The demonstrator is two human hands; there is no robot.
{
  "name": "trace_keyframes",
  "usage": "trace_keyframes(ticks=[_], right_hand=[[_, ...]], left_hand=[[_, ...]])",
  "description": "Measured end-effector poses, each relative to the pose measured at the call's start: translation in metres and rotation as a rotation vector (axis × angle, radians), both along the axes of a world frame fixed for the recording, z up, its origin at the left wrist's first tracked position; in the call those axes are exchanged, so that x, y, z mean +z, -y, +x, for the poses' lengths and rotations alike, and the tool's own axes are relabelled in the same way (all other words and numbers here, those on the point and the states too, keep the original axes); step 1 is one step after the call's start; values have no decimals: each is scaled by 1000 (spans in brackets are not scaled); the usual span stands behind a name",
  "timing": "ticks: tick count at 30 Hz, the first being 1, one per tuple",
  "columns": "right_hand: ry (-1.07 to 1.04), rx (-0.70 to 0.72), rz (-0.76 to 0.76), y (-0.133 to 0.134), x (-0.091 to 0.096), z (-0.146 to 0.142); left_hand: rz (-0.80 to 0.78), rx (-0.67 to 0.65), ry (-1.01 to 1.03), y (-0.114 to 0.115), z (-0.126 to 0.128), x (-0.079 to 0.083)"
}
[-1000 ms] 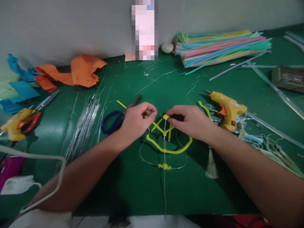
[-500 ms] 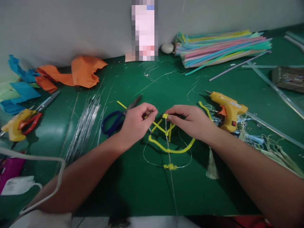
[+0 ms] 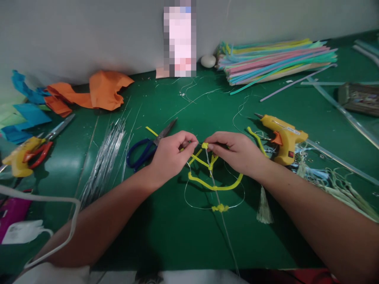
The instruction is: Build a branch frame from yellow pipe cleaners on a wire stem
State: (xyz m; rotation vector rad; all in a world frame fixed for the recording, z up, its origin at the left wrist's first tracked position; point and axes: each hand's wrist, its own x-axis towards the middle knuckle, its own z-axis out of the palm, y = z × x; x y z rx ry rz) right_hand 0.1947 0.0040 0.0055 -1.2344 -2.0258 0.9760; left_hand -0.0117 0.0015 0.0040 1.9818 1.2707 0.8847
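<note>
My left hand (image 3: 174, 154) is closed, its thumb and fingertips pinched on a thin wire. The right hand (image 3: 237, 150) is closed too, pinching a small yellow fuzzy knot (image 3: 205, 146) at the top of a wire stem. Below the hands hangs a curved yellow pipe cleaner (image 3: 214, 188), with more yellow pieces crossing above it, partly hidden by my fingers. A thin wire loop (image 3: 185, 199) carries a yellow fuzzy cluster (image 3: 220, 208) at its bottom. Blue-handled scissors (image 3: 141, 154) lie open beside my left hand.
Silver wires (image 3: 106, 154) lie at left, near red-handled scissors (image 3: 41, 154) and a yellow glue gun (image 3: 17, 159). Another glue gun (image 3: 286, 136) and a tassel (image 3: 264, 209) are at right. Pipe cleaners (image 3: 278, 61) are stacked behind; orange paper (image 3: 108, 90) lies back left.
The hanging yellow and wire piece has swung, its lower end and loop shifting to the right. Both hands keep their pinch and have barely moved.
</note>
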Motion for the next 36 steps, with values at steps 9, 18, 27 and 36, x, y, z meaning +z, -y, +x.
trace_keyframes(ticks=[9, 18, 27, 36], right_hand=[[-2, 47, 27, 0, -2, 0], [1, 48, 45, 0, -4, -3], [72, 26, 97, 0, -5, -3], [-26, -47, 7, 1, 0, -1]], left_hand=[[-95, -31, -16, 4, 1, 4], [-144, -12, 80, 5, 6, 3], [-171, 3, 177, 2, 3, -6], [-156, 38, 222, -3, 3, -9]])
